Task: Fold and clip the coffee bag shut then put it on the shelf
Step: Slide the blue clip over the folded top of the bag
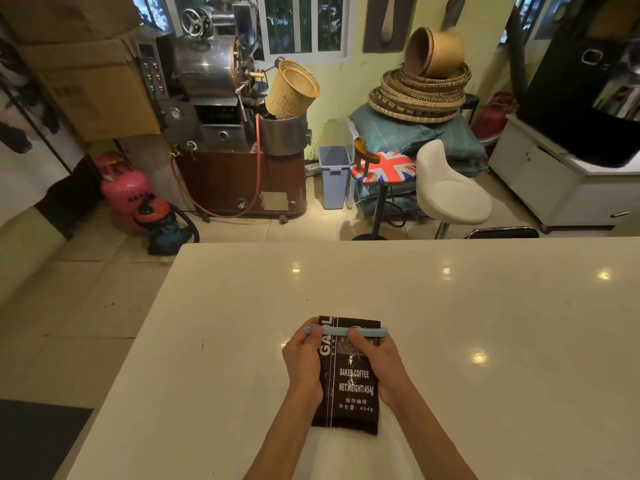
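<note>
I pinch the blue clip (345, 331) with my left hand (304, 358) at 9 o'clock and right hand (375, 362) at 3, fingers curled, pinning the coffee bag (349, 386) fold flat on the counter (485, 341).

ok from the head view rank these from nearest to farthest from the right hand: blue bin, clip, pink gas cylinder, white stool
From the right hand:
1. Clip, under its fingertips, across the coffee bag.
2. White stool, past the counter's far edge, slightly right.
3. Blue bin, on the floor behind, centre.
4. Pink gas cylinder, far left.
</note>
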